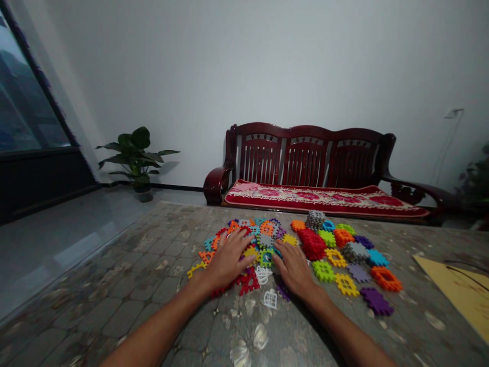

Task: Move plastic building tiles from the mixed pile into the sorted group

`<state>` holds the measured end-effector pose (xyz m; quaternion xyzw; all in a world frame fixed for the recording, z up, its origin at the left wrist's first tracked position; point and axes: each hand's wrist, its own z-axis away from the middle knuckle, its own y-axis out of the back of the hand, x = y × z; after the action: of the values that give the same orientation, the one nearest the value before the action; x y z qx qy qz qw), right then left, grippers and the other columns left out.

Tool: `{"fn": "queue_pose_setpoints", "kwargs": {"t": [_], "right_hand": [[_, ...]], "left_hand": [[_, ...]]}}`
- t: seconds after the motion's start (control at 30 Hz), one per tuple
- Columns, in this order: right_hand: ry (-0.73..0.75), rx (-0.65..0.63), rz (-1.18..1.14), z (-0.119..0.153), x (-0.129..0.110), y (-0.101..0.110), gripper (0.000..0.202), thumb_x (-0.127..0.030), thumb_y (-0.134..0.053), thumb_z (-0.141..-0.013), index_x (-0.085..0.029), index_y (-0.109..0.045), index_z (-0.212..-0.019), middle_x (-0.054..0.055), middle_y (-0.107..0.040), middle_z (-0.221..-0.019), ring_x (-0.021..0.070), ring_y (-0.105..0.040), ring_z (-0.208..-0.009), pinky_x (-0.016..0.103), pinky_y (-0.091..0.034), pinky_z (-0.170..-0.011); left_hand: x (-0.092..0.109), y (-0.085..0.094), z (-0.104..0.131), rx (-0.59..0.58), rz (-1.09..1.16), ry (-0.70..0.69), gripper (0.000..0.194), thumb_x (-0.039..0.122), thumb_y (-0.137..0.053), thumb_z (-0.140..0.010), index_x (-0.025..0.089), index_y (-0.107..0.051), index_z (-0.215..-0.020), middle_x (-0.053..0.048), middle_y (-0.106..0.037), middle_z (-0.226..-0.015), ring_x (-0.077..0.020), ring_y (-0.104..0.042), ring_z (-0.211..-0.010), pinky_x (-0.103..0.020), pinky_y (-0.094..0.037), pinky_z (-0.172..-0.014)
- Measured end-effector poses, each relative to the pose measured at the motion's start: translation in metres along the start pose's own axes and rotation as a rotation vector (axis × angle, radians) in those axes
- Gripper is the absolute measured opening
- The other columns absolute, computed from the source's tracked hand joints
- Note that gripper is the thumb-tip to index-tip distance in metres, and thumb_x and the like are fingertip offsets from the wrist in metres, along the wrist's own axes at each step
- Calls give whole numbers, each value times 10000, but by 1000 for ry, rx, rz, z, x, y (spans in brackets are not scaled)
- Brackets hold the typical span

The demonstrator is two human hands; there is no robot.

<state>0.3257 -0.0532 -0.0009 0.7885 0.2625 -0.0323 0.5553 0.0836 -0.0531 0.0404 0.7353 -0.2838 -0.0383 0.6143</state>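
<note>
A mixed heap of notched plastic building tiles lies on the table, with a grey tile (266,239) near its middle. My left hand (229,259) rests over the heap's left side, fingers spread, with a red tile (249,283) just below it. Over the right side is my right hand (295,267), fingers stretched out, near a lime green tile (266,258) and a yellow tile (290,239). Neither hand visibly grips anything; tiles under the palms are hidden. A white window-shaped piece (270,299) lies in front, between my wrists.
To the right stand sorted tiles: a red stack (312,244), a grey stack (315,220), an orange stack (386,279) and a purple tile (376,302). A yellow board (458,290) with a dark cable lies at the table's right edge. Behind are a wooden bench (305,158) and potted plant (139,158).
</note>
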Motion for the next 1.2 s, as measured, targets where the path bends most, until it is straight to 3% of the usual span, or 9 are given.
{"fn": "queue_pose_setpoints", "kwargs": {"t": [0.1, 0.2, 0.3, 0.43, 0.73, 0.97, 1.1, 1.2], "right_hand": [[26, 49, -39, -7, -3, 0, 322, -309, -435, -973, -219, -646, -1199, 84, -637, -1284, 261, -533, -1229, 469, -357, -1074], [49, 105, -82, -13, -6, -5, 300, -271, -500, -932, -203, -650, -1182, 95, -653, -1250, 273, -545, -1198, 470, -382, -1049], [73, 171, -138, -12, -10, -14, 319, -209, -526, -891, -204, -646, -1187, 93, -657, -1241, 266, -544, -1195, 467, -394, -1048], [127, 193, -167, -5, -19, -24, 317, -175, -529, -876, -230, -656, -1161, 72, -672, -1213, 271, -531, -1209, 500, -373, -1070], [215, 179, -161, -4, -21, -23, 292, -204, -527, -913, -233, -643, -1179, 73, -669, -1216, 267, -534, -1204, 531, -359, -1085], [218, 241, -188, -2, -13, -13, 260, -185, -514, -924, -249, -665, -1125, 68, -686, -1160, 235, -584, -1122, 490, -404, -1054], [221, 217, -180, -1, -16, -12, 242, -167, -540, -915, -253, -675, -1097, 51, -688, -1147, 219, -578, -1116, 468, -387, -1072], [218, 198, -174, -1, -17, -12, 236, -171, -542, -918, -255, -680, -1091, 48, -686, -1147, 213, -576, -1115, 458, -384, -1075]], "left_hand": [[-34, 18, -13, 105, 71, 313, 518, 489, -393, -939, 252, -535, -1377, -92, -510, -1470, -330, -333, -1424, -598, -164, -1153], [-71, 20, -12, 182, 127, 513, 523, 489, -371, -925, 199, -617, -1284, -123, -597, -1377, -330, -448, -1349, -567, -241, -1137], [-93, 10, -1, 206, 323, 429, 571, 497, -332, -921, 150, -631, -1261, -125, -624, -1343, -279, -538, -1276, -454, -354, -1113], [-100, -1, 3, 209, 478, 358, 605, 528, -306, -923, 148, -640, -1255, -101, -647, -1317, -251, -571, -1241, -411, -389, -1099], [-102, -11, -6, 109, 345, 187, 432, 493, -552, -838, 246, -722, -1149, -71, -610, -1368, -287, -533, -1272, -439, -355, -1117], [-99, -13, -9, -7, 149, 106, 594, 518, -748, -661, 268, -684, -1196, -94, -497, -1474, -383, -339, -1406, -556, -251, -1146], [-100, -13, -10, -79, 163, 90, 633, 450, -744, -659, 245, -640, -1248, -112, -525, -1444, -341, -413, -1367, -501, -289, -1142], [-98, -11, -9, -66, 201, 101, 590, 367, -722, -647, 227, -649, -1216, -111, -558, -1409, -318, -473, -1323, -465, -326, -1129]]}}
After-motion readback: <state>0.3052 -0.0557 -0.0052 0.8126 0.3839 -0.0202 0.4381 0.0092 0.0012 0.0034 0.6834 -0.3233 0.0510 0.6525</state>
